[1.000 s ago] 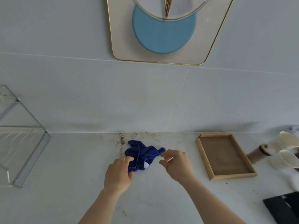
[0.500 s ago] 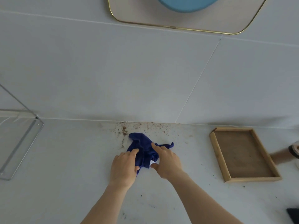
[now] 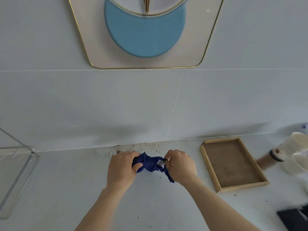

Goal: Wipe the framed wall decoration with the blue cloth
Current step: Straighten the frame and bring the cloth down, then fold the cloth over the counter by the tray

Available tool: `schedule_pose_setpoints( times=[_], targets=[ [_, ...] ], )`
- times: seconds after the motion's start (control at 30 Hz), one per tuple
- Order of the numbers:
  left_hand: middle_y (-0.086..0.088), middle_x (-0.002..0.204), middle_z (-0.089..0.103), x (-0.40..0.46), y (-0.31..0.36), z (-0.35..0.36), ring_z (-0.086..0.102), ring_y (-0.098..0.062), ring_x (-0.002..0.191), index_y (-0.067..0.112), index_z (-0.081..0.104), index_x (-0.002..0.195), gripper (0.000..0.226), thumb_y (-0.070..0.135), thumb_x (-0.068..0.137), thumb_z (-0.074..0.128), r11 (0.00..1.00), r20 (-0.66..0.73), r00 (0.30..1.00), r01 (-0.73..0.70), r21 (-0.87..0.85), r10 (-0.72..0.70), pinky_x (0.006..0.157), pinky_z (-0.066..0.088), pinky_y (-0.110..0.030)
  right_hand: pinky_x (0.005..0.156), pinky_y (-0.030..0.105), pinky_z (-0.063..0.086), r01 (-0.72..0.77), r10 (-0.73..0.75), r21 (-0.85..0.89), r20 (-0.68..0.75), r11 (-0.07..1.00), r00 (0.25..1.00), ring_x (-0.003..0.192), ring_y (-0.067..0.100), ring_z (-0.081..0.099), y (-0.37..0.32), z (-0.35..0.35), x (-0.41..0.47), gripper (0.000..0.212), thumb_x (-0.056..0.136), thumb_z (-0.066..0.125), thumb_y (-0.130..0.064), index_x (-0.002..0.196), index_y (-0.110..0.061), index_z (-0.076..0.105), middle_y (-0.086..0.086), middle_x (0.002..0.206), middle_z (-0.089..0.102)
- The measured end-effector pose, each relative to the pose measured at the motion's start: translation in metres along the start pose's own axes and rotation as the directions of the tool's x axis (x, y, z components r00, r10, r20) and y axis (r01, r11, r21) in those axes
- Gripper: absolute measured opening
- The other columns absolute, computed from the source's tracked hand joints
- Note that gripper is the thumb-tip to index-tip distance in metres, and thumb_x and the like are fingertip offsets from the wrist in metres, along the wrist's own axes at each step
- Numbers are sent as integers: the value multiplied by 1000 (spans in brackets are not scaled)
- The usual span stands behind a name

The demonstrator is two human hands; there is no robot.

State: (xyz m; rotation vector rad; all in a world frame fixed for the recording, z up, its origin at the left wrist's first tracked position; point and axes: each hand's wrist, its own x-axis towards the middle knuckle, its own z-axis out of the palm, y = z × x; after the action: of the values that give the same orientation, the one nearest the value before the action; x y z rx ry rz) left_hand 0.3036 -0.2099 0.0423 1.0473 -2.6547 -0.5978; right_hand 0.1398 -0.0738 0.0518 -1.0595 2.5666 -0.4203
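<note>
A crumpled dark blue cloth with a small white label is bunched just above the white counter. My left hand grips its left end and my right hand grips its right end, so the cloth is stretched between them. A strip of the cloth hangs down under my right hand. High on the wall above hangs the framed decoration, cream with a thin gold rim and a light blue disc in it. Its top is cut off by the frame edge.
A shallow wooden tray lies on the counter to the right. Beyond it are white cups and a brown cylinder. A clear acrylic stand sits at far left. A black object is at lower right. Brown crumbs lie along the wall.
Both hands have closed on the cloth, raised it and pulled it apart between them. The view has tilted up, showing more of the wall decoration.
</note>
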Motion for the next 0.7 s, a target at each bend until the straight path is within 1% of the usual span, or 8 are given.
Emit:
schedule_pose_setpoints(
  times=[0.1,0.17,0.27,0.37,0.43,0.53,0.6,0.7],
  targets=[
    [12,72,69,15,30,-19,61,-20,76,33,71,91,5,30,87,72,999,-69,997,-47,-11,46,74,47,-35,59,30,39,-18,20,46,-61,999,998,86,23,62,12,-40,-4,19,96,53,-20,103,-25,70,-4,105,71],
    [12,76,70,23,51,-30,60,-21,80,32,72,96,8,32,88,71,997,-89,994,-68,-22,66,77,49,-37,65,32,44,-40,47,76,-98,996,994,92,25,65,24,-66,-8,18,96,53,-21,103,-26,69,-4,103,72],
    [14,74,68,31,85,-38,60,-21,80,31,73,96,7,30,88,72,993,-103,989,-106,-48,101,78,50,-39,69,34,51,-69,84,115,-137,991,987,88,24,66,47,-99,-18,15,94,55,-24,99,-28,68,-7,94,74],
    [16,72,66,36,124,-36,59,-21,81,32,73,94,7,28,88,73,988,-103,985,-143,-62,136,77,48,-38,64,32,47,-105,132,168,-156,980,979,83,22,64,74,-128,-25,14,91,57,-25,97,-29,69,-9,87,71],
    [19,72,62,38,150,-30,60,-20,85,33,73,97,10,29,88,73,985,-83,987,-144,-97,137,79,48,-37,62,30,45,-127,164,205,-174,971,971,81,22,63,95,-145,-29,13,91,58,-24,96,-29,69,-9,86,70],
    [19,85,68,40,187,-14,63,-20,93,37,66,107,22,34,88,75,978,-33,994,-107,-179,103,83,53,-39,61,30,47,-155,203,245,-186,957,961,83,23,66,130,-165,-33,10,91,60,-24,94,-29,68,-6,91,74],
    [17,93,71,41,210,0,65,-19,91,36,58,108,27,34,87,76,975,1,996,-88,-203,91,79,54,-37,61,31,47,-167,222,260,-200,951,954,85,24,67,153,-174,-36,11,92,60,-24,97,-27,70,-4,93,74],
    [16,93,66,41,244,23,65,-14,81,32,49,102,28,31,89,75,975,62,995,-58,-215,73,66,48,-30,66,33,52,-174,242,290,-219,941,945,87,25,67,184,-179,-37,11,91,62,-24,97,-26,70,-4,90,71]
  ],
)
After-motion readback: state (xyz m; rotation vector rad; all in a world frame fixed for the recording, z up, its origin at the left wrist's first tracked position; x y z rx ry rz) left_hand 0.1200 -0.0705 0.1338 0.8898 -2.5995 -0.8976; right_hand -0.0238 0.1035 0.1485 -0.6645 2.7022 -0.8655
